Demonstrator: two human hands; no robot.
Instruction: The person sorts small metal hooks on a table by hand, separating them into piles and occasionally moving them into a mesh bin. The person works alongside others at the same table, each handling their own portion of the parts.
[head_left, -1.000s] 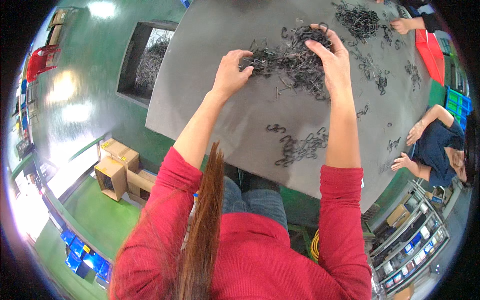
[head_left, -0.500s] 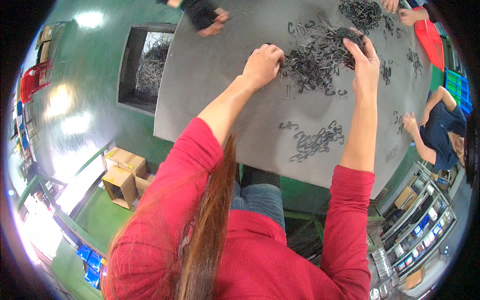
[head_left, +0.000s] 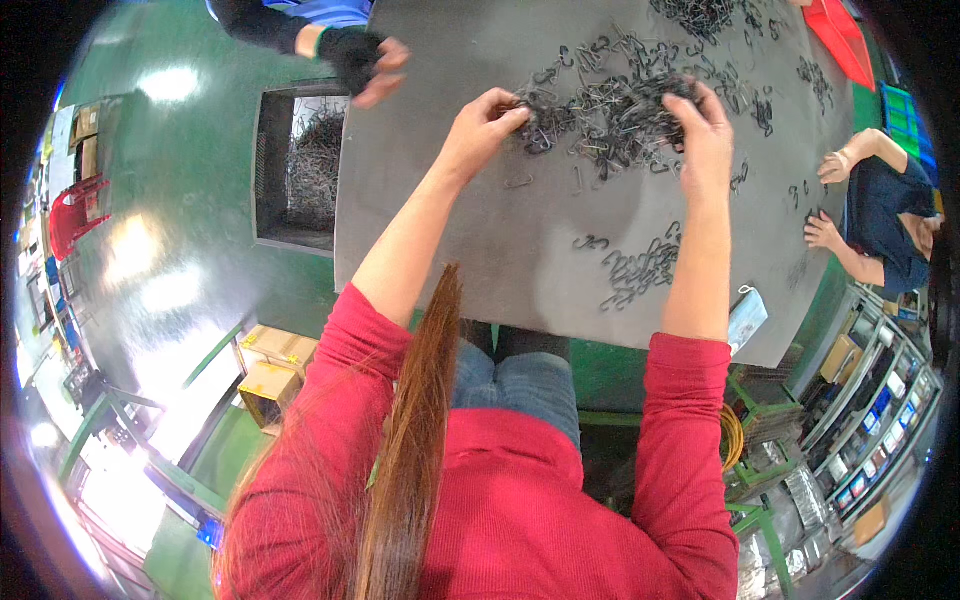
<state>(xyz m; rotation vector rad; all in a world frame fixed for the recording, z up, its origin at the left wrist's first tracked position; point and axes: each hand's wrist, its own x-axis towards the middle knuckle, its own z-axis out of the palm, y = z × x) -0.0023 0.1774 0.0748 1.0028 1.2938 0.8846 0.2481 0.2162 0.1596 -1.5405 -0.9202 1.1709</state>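
Note:
A tangled heap of dark metal wire hooks (head_left: 610, 115) lies on the grey table (head_left: 480, 230). My left hand (head_left: 480, 125) pinches the heap's left edge with its fingertips. My right hand (head_left: 705, 135) is curled over the heap's right side, fingers dug into the hooks. Both arms wear red sleeves pushed up to the elbow. A smaller bunch of hooks (head_left: 640, 272) lies on the table nearer to me, between my forearms.
A co-worker's gloved hand (head_left: 365, 65) hovers at the table's far left corner, above a bin of wire pieces (head_left: 310, 170). Another person (head_left: 880, 215) works at the right edge. A red tray (head_left: 840, 35) sits far right. Cardboard boxes (head_left: 270, 375) stand on the green floor.
The view has swung so the table sits higher and further out. Both my hands stayed on the hook heap, reaching further away. The co-worker's gloved hand has come into view at the top left.

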